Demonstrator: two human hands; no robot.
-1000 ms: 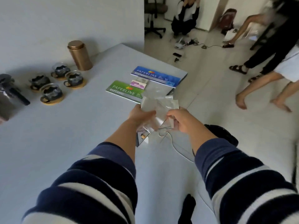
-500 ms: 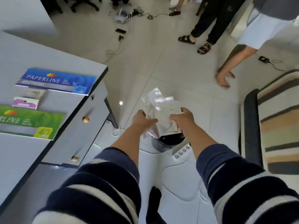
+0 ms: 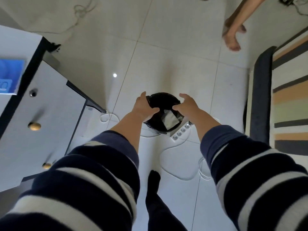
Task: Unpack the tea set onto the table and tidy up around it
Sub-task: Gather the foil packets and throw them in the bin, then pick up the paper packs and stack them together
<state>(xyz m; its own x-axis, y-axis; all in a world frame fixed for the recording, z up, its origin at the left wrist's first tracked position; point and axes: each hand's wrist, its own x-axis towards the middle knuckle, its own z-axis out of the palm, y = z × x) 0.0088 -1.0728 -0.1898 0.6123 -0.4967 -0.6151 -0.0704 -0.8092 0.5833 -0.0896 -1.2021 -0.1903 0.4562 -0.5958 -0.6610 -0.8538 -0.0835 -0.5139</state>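
A round bin lined with a black bag (image 3: 164,100) stands on the tiled floor (image 3: 175,52), and inside it, toward its near right side, lies the crumpled clear plastic wrapping (image 3: 170,120), pale against the dark liner. No other contents can be made out.

The left hand (image 3: 144,107) hangs over the bin's left rim with fingers loosely spread, holding nothing. The right hand (image 3: 187,105) hovers over the right rim, fingers parted and curled, also empty. Both striped sleeves (image 3: 100,164) reach down from the near edge of the view.

Just near-right of the bin a white power strip (image 3: 180,132) lies on the floor, with a white cable looping beside it. On the left is the counter (image 3: 18,42), its drawer front bearing round brass knobs (image 3: 34,126), and a blue paper pack (image 3: 10,75) on top. A striped rug (image 3: 290,100) lies at the right, and another person's bare foot (image 3: 232,39) stands at the far right.

Half a second ago both hands gripped the wrapping above the bin; now it has left them and sits inside. The view has tilted down, so the green pack on the counter is out of sight.
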